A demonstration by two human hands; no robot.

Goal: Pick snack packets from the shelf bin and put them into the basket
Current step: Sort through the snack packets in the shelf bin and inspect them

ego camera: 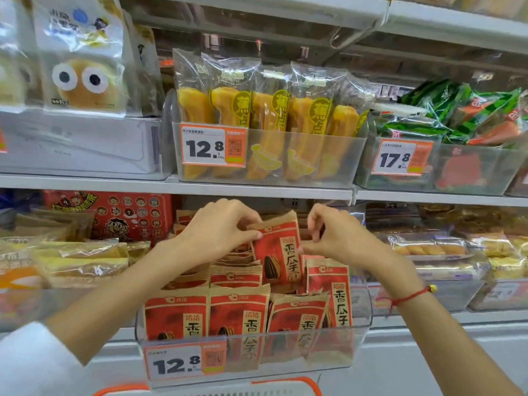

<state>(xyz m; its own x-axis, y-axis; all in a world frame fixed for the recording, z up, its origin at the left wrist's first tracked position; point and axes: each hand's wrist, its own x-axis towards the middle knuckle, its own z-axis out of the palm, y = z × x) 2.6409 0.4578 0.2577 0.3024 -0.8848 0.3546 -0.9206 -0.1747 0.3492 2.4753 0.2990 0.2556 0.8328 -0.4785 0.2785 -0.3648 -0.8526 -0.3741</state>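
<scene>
My left hand [220, 227] pinches the top corner of a red packet [278, 252], lifted upright above the others in the clear bin [254, 347] on the lower shelf. My right hand [340, 238] is beside it, fingers loosely curled, thumb at the packet's right edge; I cannot tell whether it grips. More red packets stand in rows in the bin. The basket's [285, 388] orange-trimmed rim shows just below the bin, at the bottom edge.
</scene>
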